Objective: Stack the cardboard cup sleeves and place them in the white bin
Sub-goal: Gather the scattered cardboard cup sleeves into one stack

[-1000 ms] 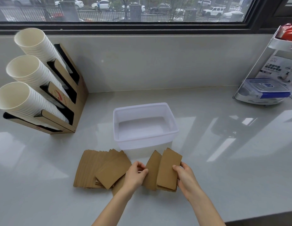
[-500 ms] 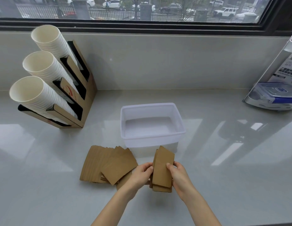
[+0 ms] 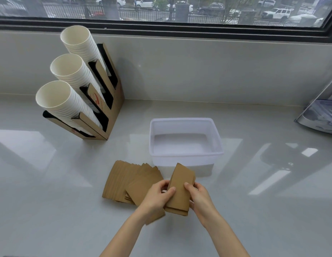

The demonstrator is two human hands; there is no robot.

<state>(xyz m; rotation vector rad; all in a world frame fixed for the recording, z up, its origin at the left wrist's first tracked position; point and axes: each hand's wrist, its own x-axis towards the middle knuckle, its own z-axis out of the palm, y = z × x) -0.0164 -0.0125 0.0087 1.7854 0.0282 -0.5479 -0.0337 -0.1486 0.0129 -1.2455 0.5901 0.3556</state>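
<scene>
A small stack of brown cardboard cup sleeves (image 3: 181,190) stands tilted just in front of the white bin (image 3: 185,155). My left hand (image 3: 157,197) grips its left edge and my right hand (image 3: 198,196) grips its right edge, squeezing the sleeves together. To the left, several more sleeves (image 3: 128,179) lie fanned out flat on the counter; one of them pokes out under my left wrist. The white bin holds nothing that I can see.
A cardboard holder (image 3: 106,115) with three rows of white paper cups (image 3: 68,101) leans at the back left. A metal rack with a plastic box (image 3: 322,115) sits at the far right edge. The wall and window run along the back.
My two hands have come together and pressed the separate sleeves into one stack. The head camera has turned left, so everything sits further right in view.
</scene>
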